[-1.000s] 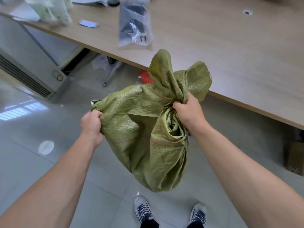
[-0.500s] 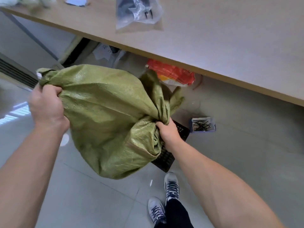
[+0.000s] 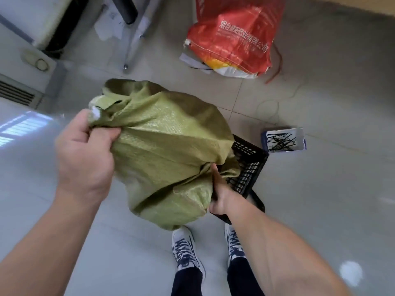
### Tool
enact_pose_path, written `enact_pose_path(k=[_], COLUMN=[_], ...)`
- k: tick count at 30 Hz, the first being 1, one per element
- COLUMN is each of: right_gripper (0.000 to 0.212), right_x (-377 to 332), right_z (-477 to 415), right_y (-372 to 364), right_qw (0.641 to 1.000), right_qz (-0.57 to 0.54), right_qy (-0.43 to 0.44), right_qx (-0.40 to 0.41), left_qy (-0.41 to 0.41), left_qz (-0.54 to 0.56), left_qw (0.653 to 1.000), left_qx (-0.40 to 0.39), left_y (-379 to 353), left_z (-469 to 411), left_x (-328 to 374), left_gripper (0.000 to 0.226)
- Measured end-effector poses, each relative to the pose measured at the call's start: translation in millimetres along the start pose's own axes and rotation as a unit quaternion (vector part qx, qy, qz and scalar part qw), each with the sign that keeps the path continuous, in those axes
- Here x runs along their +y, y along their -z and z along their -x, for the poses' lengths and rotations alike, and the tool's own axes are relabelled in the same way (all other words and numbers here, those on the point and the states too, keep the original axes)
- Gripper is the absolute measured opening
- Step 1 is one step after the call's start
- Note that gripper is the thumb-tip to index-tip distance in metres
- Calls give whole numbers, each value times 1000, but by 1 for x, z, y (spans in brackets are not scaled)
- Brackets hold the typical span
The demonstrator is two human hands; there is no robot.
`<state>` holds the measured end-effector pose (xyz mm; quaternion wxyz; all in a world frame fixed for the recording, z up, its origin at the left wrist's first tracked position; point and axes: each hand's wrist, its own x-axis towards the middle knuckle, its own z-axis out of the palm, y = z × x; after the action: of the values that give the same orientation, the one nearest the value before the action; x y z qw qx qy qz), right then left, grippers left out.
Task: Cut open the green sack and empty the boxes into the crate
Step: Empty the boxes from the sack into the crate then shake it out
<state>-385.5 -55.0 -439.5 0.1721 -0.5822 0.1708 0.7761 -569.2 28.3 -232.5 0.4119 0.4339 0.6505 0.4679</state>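
Two white lace-up trainers (image 3: 185,251) stand on the pale tiled floor (image 3: 320,210). Just above them both bare hands hold one olive-green woven plastic sack (image 3: 171,154) in the air. The left hand (image 3: 85,154) is clenched on a bunched upper corner. The right hand (image 3: 220,193) grips gathered fabric at the sack's lower side, directly over the one black slotted plastic crate (image 3: 250,165). The sack covers most of that crate. I cannot see an opening, and none of the boxes is visible, so their number cannot be counted.

The likely trouble is spillage. The crate looks narrow beside the bulging sack, so if the mouth opens off-centre, boxes could drop onto the floor or the feet. A slipping left-hand hold would let the whole load fall.

Just beyond the crate lies one small white open carton of dark nails (image 3: 282,139), which falling boxes could scatter. Farthest off sits one red printed woven bag (image 3: 233,39).
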Motion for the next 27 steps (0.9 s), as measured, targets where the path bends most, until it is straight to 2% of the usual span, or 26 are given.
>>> enact_pose_path(k=[1,2,3,4,6,7,8,10,11,14,16,18,19,21,23,25,27], right_gripper=[117,111,106,110,129,121,100,59,53,54,57,56,51,43,33,19,26], right_x=[-1,-1,-4,-8,-18,-24,-28,-33,-34,-36,-40,-45,-47,-48,-47,-45,-41], right_z=[-7,-15,-26,-35,-46,-45,-42,-25,-20,-1,14,34,41,59,82,111,140], right_y=[2,4,8,11,17,20,21,19,20,25,28,30,32,30,19,-4,-30], right_qw=[1000,1000,999,996,962,939,916,881,870,863,834,821,833,893,915,924,935], right_qz=[-9,-13,-19,-10,83,141,194,275,302,326,362,324,274,110,-31,-70,-51], right_qy=[2,18,34,45,63,83,110,183,207,220,211,214,218,221,253,291,318], right_qx=[-3,13,36,78,251,304,335,339,329,316,359,419,428,376,311,238,146], left_qy=[-4,-9,-15,-21,-36,-41,-47,-64,-70,-73,-65,-44,-28,-2,1,-5,-9], left_qz=[-11,-23,-37,-51,-79,-84,-89,-110,-127,-168,-171,-157,-150,-142,-135,-143,-161], left_qw=[1000,1000,999,998,995,994,993,989,986,975,973,979,983,987,989,988,983], left_qx=[-9,-16,-20,-25,-41,-48,-55,-69,-80,-126,-141,-124,-106,-72,-62,-67,-81], left_y=[-4,-8,-11,-14,-21,-25,-29,-38,-42,-54,-61,-64,-64,-62,-61,-61,-64], left_z=[3,4,5,5,4,3,4,8,13,26,30,29,27,22,19,22,31], left_x=[-5,-11,-15,-17,-19,-19,-18,-14,-14,-13,-11,-8,-7,-7,-4,-1,2], left_gripper=[22,22,23,21,19,17,16,13,11,13,16,18,17,19,25,26,27])
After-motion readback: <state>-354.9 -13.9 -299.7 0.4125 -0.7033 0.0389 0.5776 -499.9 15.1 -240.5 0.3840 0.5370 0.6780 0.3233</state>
